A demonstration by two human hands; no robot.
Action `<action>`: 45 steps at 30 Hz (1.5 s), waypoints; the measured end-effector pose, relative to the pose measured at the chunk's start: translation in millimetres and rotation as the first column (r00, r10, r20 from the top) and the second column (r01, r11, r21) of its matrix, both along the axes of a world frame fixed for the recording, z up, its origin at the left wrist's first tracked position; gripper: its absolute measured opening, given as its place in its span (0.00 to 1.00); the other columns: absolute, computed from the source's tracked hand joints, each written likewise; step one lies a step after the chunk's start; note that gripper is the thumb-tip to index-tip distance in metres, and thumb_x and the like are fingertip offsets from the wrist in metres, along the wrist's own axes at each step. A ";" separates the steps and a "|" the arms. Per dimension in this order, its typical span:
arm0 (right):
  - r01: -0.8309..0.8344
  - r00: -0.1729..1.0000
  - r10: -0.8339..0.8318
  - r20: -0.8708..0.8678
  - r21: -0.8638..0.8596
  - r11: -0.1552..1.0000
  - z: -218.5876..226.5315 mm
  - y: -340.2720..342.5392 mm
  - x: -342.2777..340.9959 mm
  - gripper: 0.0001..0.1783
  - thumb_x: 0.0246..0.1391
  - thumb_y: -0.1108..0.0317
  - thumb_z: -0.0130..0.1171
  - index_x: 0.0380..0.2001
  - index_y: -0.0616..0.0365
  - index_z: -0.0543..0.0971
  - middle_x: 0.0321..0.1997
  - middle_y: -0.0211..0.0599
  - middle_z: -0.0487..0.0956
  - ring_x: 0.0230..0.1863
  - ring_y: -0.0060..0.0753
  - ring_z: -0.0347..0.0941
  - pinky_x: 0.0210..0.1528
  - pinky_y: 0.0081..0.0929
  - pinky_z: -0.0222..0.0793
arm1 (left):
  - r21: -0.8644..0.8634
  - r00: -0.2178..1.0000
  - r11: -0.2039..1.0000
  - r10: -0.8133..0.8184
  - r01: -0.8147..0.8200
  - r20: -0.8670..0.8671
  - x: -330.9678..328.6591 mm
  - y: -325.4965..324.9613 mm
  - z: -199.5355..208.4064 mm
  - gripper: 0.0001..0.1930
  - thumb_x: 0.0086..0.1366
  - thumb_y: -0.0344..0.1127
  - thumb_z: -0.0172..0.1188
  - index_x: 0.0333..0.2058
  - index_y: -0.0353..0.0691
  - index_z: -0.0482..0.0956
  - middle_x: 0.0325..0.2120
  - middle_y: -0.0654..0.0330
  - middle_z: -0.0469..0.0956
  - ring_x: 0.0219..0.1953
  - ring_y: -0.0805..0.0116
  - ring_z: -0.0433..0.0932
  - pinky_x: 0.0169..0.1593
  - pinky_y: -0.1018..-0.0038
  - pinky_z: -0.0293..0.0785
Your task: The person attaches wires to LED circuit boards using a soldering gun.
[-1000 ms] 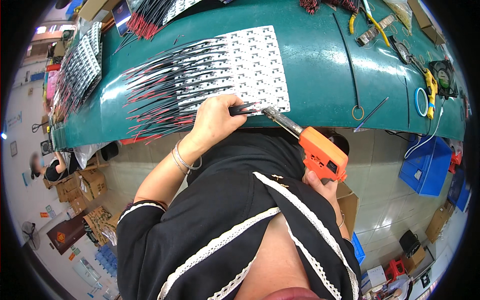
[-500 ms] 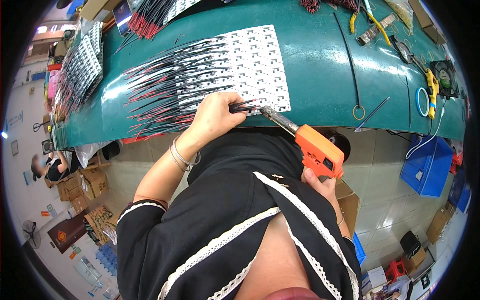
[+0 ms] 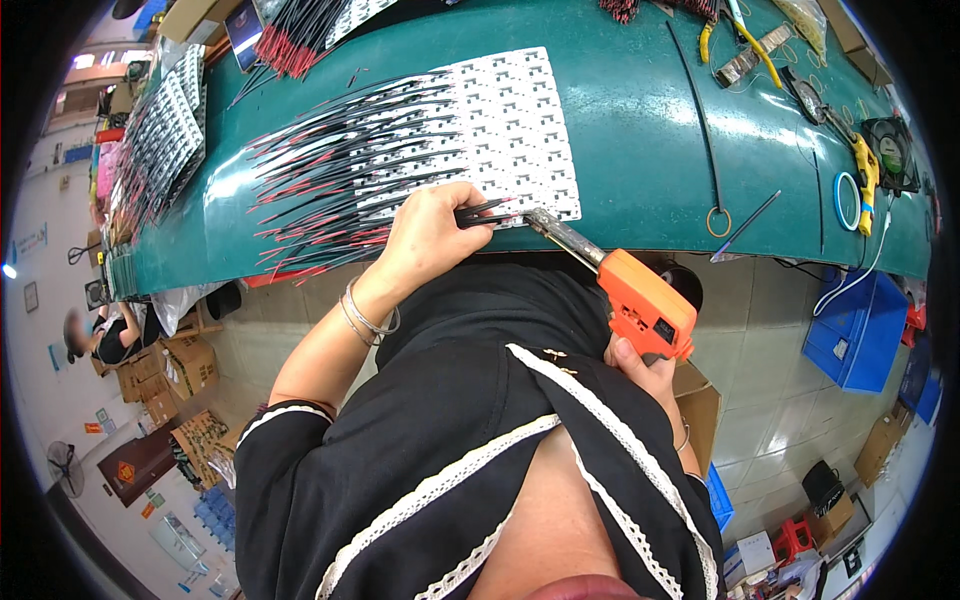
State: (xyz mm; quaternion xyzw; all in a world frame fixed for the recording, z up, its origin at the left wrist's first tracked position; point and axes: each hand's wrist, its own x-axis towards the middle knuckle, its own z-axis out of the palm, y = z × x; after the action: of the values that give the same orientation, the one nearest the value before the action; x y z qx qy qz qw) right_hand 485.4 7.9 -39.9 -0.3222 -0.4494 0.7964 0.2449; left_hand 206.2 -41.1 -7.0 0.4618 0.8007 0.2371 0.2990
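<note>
My left hand (image 3: 432,235) pinches black wires (image 3: 485,214) at the near edge of a white circuit-board panel (image 3: 512,125), holding their ends over it. My right hand (image 3: 645,372) is wrapped round the grip of an orange soldering gun (image 3: 648,298). Its metal tip is by the panel's near right corner, close to the wire ends; whether it touches them is too small to tell. Rows of black and red wires (image 3: 330,165) lie across the panel's left part and stick out to the left. Bare board with small dark slots shows on the right part.
The green table (image 3: 640,130) ends just in front of me. Stacked wired panels (image 3: 165,135) lie at its left end, and wire bundles (image 3: 300,35) at the back. Right of the panel are a long black rod (image 3: 700,120), yellow-handled pliers (image 3: 758,55), a yellow tool (image 3: 864,180) and a small fan (image 3: 888,155).
My right hand and the soldering gun have shifted slightly to the right, the tip still near the wire ends. My left hand has stayed almost in place with its wires.
</note>
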 end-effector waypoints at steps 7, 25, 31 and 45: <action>-0.036 0.999 0.034 0.040 0.036 0.999 1.0 2.1 -3.4 0.12 0.50 0.69 0.55 0.36 0.63 0.69 0.18 0.27 0.69 0.14 0.15 0.63 0.16 0.15 0.60 | 0.015 0.999 1.000 0.021 -0.020 -0.035 1.9 -0.6 0.4 0.08 0.43 0.30 0.59 0.24 0.34 0.77 0.18 0.56 0.76 0.21 0.71 0.74 0.28 0.77 0.68; -0.009 0.999 0.009 0.048 0.010 1.000 2.6 2.6 -2.6 0.13 0.49 0.69 0.56 0.36 0.65 0.69 0.19 0.29 0.70 0.15 0.16 0.64 0.16 0.15 0.62 | -0.020 0.998 0.999 0.029 -0.031 -0.059 4.5 1.2 2.2 0.08 0.43 0.30 0.59 0.25 0.35 0.77 0.19 0.55 0.77 0.23 0.67 0.76 0.30 0.76 0.69; -0.029 1.000 0.029 0.010 0.031 0.999 2.7 4.0 -1.9 0.13 0.50 0.71 0.55 0.38 0.65 0.68 0.19 0.30 0.69 0.15 0.17 0.63 0.16 0.16 0.62 | 0.004 0.998 1.000 0.002 -0.002 -0.063 2.7 -0.4 0.8 0.08 0.43 0.30 0.59 0.26 0.34 0.77 0.20 0.54 0.77 0.24 0.66 0.77 0.31 0.76 0.70; 0.006 0.999 -0.006 0.039 -0.011 1.000 2.5 0.2 -1.5 0.10 0.50 0.71 0.55 0.35 0.64 0.70 0.17 0.28 0.70 0.14 0.16 0.64 0.16 0.15 0.61 | -0.033 0.998 0.998 -0.047 0.046 -0.034 0.0 1.6 2.6 0.09 0.42 0.30 0.59 0.26 0.34 0.78 0.20 0.54 0.77 0.23 0.67 0.76 0.31 0.76 0.69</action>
State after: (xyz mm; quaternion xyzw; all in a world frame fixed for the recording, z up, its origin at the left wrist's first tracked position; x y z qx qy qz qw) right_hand 483.9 8.1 -37.3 -0.3404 -0.4486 0.7917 0.2366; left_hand 206.3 -39.5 -4.4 0.4794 0.7986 0.2090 0.2978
